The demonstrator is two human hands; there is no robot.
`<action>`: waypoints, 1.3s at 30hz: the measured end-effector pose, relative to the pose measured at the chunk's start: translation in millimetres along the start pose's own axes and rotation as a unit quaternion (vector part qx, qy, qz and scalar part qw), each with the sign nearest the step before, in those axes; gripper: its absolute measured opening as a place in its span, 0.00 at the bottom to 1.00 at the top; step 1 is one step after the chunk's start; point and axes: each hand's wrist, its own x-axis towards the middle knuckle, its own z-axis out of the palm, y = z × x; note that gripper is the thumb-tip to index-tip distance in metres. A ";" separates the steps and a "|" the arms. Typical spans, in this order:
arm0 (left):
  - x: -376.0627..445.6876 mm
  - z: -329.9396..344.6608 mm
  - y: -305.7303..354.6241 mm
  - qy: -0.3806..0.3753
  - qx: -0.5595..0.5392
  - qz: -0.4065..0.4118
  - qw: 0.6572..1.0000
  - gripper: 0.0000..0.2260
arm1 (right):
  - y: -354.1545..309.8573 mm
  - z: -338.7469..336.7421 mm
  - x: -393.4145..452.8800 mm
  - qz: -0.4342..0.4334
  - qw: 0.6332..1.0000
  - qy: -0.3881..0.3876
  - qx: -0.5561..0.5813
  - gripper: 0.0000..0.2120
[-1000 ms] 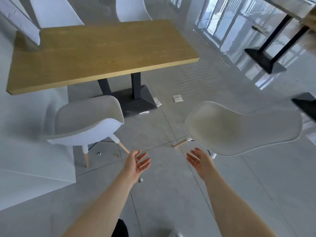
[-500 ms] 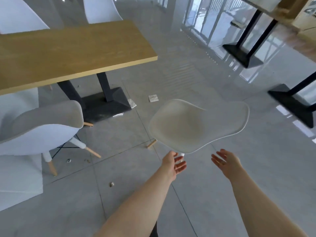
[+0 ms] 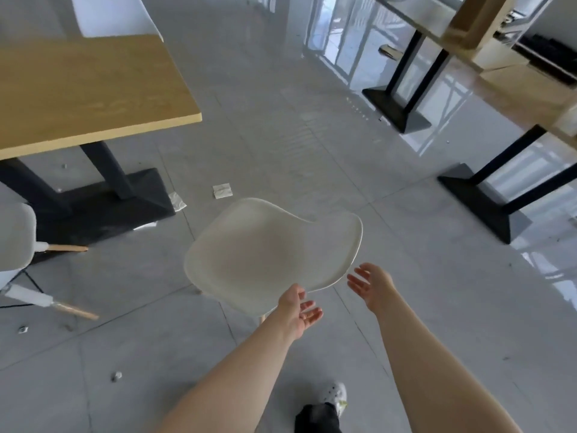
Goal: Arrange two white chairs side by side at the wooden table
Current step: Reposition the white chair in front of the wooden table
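— White chair stands on the floor, right of the wooden worktop, apart from it. Second chair at the left edge.
— Hands?
— Left hand and right hand by its near rim — fingers spread, holding nothing.

Chair near the floor's middle looks like smooth moulded plastic, off-white, kind of satin rather than shiny. Second chair at the left edge is the same plastic shell, with pale wood legs. Table has a matt light wood-grain top on a dark matt base that looks like metal. Floor is grey tile, really glossy toward the far right corner. Paper scrap looks crumpled.
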 end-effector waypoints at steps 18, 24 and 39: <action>74.3 130.8 -40.5 0.116 -0.450 0.176 0.868 0.25 | -113.0 6.8 131.5 0.035 0.932 -0.227 -0.281 0.06; 92.3 147.1 -40.5 0.109 -0.505 0.227 0.826 0.24 | -109.1 20.2 163.6 0.090 0.917 -0.265 -0.285 0.16; 86.5 158.0 -13.9 0.228 -0.506 0.288 0.780 0.23 | -141.7 61.5 164.6 0.206 0.840 -0.336 -0.373 0.12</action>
